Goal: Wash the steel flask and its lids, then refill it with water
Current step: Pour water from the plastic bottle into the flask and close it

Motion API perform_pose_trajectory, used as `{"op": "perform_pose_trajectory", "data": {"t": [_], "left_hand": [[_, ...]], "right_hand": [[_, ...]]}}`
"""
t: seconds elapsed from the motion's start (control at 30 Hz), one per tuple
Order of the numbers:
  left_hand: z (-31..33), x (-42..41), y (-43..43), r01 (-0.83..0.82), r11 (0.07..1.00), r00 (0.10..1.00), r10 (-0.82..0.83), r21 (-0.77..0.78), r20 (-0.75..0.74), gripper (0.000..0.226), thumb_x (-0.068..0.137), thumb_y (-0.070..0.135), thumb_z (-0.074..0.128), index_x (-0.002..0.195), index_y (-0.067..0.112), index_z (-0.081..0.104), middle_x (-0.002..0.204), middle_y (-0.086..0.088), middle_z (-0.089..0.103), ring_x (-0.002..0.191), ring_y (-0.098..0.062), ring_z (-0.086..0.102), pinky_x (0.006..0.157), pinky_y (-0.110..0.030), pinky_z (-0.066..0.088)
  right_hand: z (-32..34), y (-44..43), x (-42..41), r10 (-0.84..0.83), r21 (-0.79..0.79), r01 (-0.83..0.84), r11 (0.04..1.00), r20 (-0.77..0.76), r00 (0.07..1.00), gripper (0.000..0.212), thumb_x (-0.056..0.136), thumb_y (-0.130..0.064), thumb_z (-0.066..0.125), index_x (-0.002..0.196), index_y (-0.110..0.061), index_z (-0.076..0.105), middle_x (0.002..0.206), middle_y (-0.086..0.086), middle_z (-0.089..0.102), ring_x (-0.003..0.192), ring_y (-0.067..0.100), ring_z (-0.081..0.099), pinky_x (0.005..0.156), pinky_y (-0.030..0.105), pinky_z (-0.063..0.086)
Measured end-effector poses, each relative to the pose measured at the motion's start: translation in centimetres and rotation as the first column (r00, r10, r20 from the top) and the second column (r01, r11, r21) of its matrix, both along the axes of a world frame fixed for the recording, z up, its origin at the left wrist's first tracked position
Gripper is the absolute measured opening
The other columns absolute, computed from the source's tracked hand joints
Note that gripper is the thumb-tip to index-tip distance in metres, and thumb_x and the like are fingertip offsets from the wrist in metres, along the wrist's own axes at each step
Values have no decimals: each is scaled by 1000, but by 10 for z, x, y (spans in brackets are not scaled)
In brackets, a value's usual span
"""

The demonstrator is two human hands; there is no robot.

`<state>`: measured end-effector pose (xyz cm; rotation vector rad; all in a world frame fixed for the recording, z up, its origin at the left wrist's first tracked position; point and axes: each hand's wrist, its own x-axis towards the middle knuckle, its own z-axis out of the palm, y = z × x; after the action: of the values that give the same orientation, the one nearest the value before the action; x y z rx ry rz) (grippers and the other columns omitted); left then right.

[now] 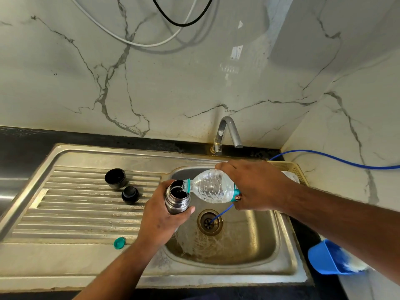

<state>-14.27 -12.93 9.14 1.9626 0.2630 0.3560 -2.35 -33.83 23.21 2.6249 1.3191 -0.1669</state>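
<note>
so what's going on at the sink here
A person refills an open cylindrical steel flask over the steel sink basin. The left hand grips it; the right hand tilts a clear plastic water bottle into its mouth. A black cup lid and round black stopper lie on the ribbed drainboard, the bottle's teal cap at its front edge.

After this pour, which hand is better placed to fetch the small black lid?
Left, probably: the small black lid lies on the drainboard beside the left hand, though it grips the flask. The right hand, tilting the bottle, is farther off.
</note>
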Motion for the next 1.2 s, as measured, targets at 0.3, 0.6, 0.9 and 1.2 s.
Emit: {"op": "perform_pose_trajectory", "data": {"t": [0.3,0.6,0.9,1.2], "left_hand": [[1,-2,-1,-4,1000,1000,4,-15,-10,77,65,31,96,126,40,49,107,22,66,96,10,64,74,-4,50],[1,-2,-1,-12,1000,1000,12,-9,-16,78,65,33,96,126,40,49,108,23,66,97,10,64,74,-6,50],[-1,-3,1,-17,1000,1000,17,-10,-3,75,65,31,96,125,37,52,107,20,68,97,6,65,76,-8,51],[-1,-3,3,-21,1000,1000,21,2,3,74,65,32,96,124,39,52,107,21,68,96,5,66,77,-9,51]], "right_hand": [[1,0,-3,6,-5,-6,1000,6,1000,101,78,-53,79,157,-29,20,150,-4,47,129,16,50,99,40,53],[4,2,-6,3,-3,-3,1000,3,1000,100,80,-53,78,157,-29,19,151,-5,46,131,15,49,100,37,52],[3,2,-5,8,11,-8,1000,0,1000,100,80,-52,78,157,-29,20,151,-5,46,130,15,49,100,37,52],[3,4,-3,20,2,-20,1000,20,1000,101,78,-52,79,157,-30,19,151,-6,46,130,15,49,98,38,53]]}}
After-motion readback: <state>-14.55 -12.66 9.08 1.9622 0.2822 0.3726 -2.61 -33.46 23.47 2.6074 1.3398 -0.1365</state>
